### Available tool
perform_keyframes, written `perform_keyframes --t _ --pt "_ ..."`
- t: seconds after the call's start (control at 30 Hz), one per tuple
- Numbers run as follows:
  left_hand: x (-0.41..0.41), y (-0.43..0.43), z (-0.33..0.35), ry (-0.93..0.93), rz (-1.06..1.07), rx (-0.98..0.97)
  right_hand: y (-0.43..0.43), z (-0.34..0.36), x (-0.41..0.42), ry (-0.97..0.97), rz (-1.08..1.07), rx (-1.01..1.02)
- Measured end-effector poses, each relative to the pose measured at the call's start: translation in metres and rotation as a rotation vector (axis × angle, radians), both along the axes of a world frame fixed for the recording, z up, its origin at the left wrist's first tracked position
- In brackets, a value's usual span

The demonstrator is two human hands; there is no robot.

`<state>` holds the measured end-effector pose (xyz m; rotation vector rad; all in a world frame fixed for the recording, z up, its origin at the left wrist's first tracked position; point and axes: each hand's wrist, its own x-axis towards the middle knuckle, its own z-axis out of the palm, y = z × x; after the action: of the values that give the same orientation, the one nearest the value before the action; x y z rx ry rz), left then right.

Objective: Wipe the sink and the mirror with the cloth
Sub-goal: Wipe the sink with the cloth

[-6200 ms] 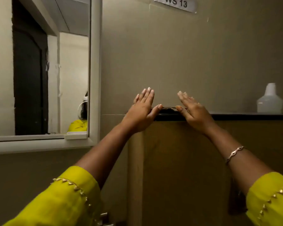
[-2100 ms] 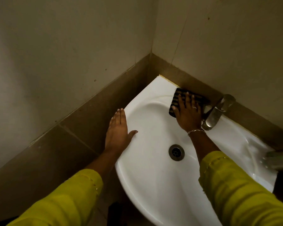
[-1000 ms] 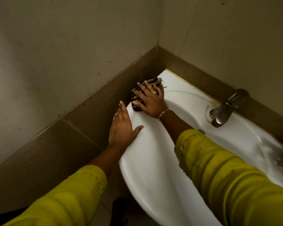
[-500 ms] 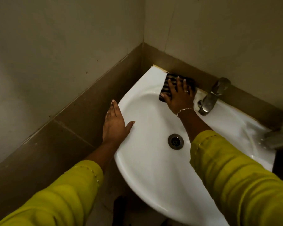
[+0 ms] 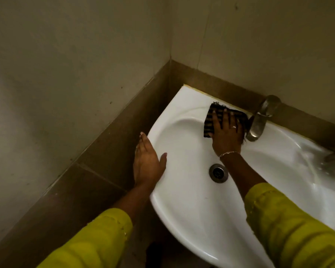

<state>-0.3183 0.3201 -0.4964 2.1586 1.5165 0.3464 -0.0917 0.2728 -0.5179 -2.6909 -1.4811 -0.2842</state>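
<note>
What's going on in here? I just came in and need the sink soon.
A person in yellow sleeves is wiping the white sink. The right hand presses a dark striped cloth flat against the back of the basin, just left of the metal tap. The left hand rests open on the sink's left rim, steadying it. The drain is uncovered. No mirror is in view.

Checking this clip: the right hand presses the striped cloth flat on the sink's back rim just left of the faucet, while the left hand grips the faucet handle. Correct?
Not quite. In the head view the left hand lies flat on the left rim of the sink, far from the faucet. The rest holds: the right hand presses the striped cloth flat there.
</note>
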Motion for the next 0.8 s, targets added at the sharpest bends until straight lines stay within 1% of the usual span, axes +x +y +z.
perform_keyframes --t 0.03,0.13,0.4,0.53,0.63,0.7,0.77,0.8 --pt "0.0 0.0 0.0 -0.002 0.003 -0.004 0.007 0.002 0.001 0.0 0.041 -0.007" --pt "-0.001 0.001 -0.002 -0.009 0.004 -0.002 0.031 0.006 0.001 0.087 0.165 -0.068" --pt "-0.001 0.003 -0.005 -0.031 0.007 -0.015 0.084 0.019 -0.018 0.021 0.469 -0.17" --pt "-0.001 0.002 -0.007 -0.065 0.026 -0.012 0.095 0.024 -0.031 0.047 0.681 -0.189" --pt "0.0 0.001 -0.004 -0.147 0.106 -0.011 0.105 0.026 -0.051 0.051 0.938 -0.264" --pt "0.0 0.0 0.0 -0.178 0.15 0.016 0.108 0.026 -0.063 0.058 1.061 -0.331" --pt "0.0 -0.001 0.001 -0.187 0.184 0.016 0.11 0.034 -0.069 0.096 1.086 -0.442" --pt "0.0 -0.001 0.002 -0.184 0.196 0.013 0.111 0.041 -0.07 0.198 1.065 -0.491"
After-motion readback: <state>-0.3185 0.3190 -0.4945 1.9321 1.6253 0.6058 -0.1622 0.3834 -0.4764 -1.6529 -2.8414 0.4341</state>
